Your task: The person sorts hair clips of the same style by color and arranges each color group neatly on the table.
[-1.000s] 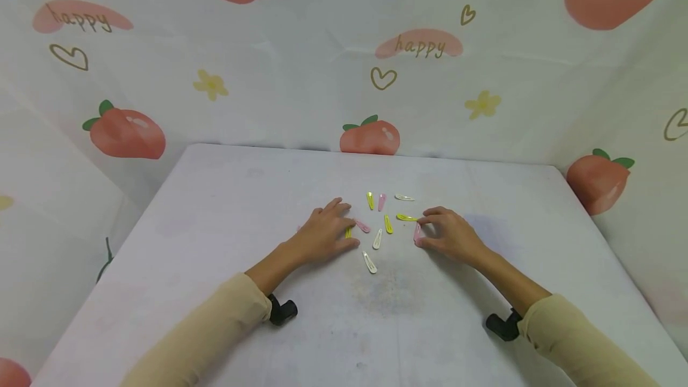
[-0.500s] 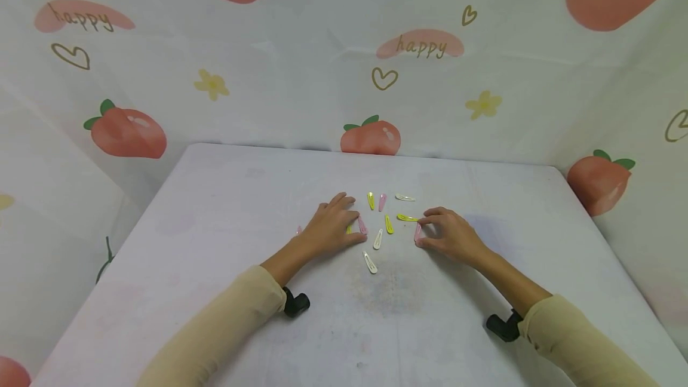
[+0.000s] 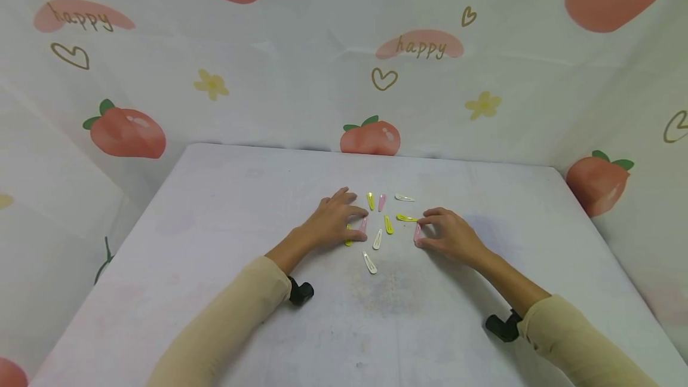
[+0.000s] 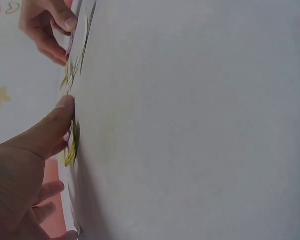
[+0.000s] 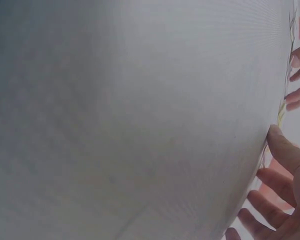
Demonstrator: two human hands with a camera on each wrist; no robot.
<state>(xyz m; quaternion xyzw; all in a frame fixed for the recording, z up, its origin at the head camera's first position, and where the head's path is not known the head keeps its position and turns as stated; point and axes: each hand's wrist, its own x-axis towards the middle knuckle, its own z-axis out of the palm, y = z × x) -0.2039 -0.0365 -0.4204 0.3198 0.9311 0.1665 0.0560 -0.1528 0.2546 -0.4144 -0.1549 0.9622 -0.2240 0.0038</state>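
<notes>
In the head view the left hand (image 3: pixel 334 221) holds a pink hair clip (image 3: pixel 365 225) between thumb and index finger, with a yellow clip (image 3: pixel 348 236) partly under it. The right hand (image 3: pixel 450 234) pinches another pink clip (image 3: pixel 417 232) at its two ends, beside a yellow clip (image 3: pixel 407 218). Between the hands lie a yellow clip (image 3: pixel 389 224) and a white clip (image 3: pixel 378 239). Both hands also show in the left wrist view, where the left thumb (image 4: pixel 57 120) is near a yellow clip (image 4: pixel 71 152).
Farther back on the white table (image 3: pixel 242 184) lie a yellow clip (image 3: pixel 370 200), a pink clip (image 3: pixel 382 202) and a white clip (image 3: pixel 404 197). Nearer the person lies another white clip (image 3: pixel 369 263). A patterned cloth (image 3: pixel 301 46) hangs behind the table.
The left hand has moved right and slightly away from the person; the pink clip beside it has turned from slanted to nearly upright in the view. The right hand has stayed in place.
</notes>
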